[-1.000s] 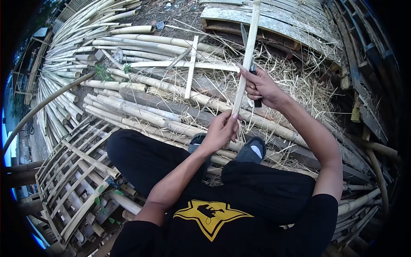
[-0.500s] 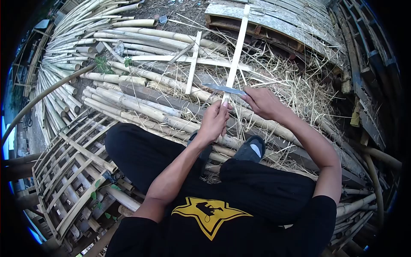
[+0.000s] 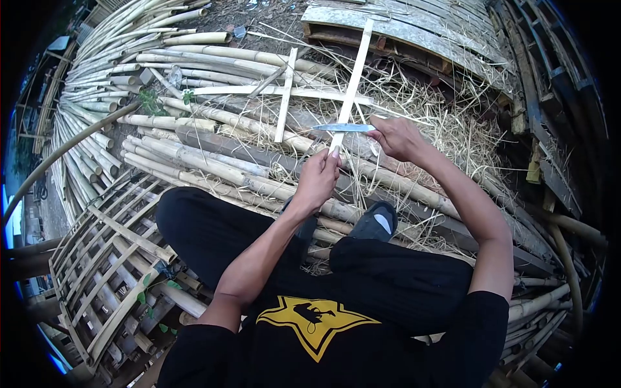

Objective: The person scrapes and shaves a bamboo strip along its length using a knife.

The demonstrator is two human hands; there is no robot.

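Observation:
My left hand is closed round the near end of a long pale bamboo strip, which points up and away toward the pallet. In my right hand is a knife, its handle hidden by my fingers. The blade points left and lies across the strip, a little beyond my left fingertips. Left of the strip, a shorter pale strip rests across another long strip on the bamboo poles.
Bamboo poles cover the ground in front, with shavings to their right. A wooden pallet stands at the top. A woven bamboo lattice is at lower left. My sandalled foot is below my hands.
The knife has turned from upright beside the strip to lying across it, blade pointing left. My left hand has shifted left and slightly nearer the strip's end, and the strip's far end sits lower in view.

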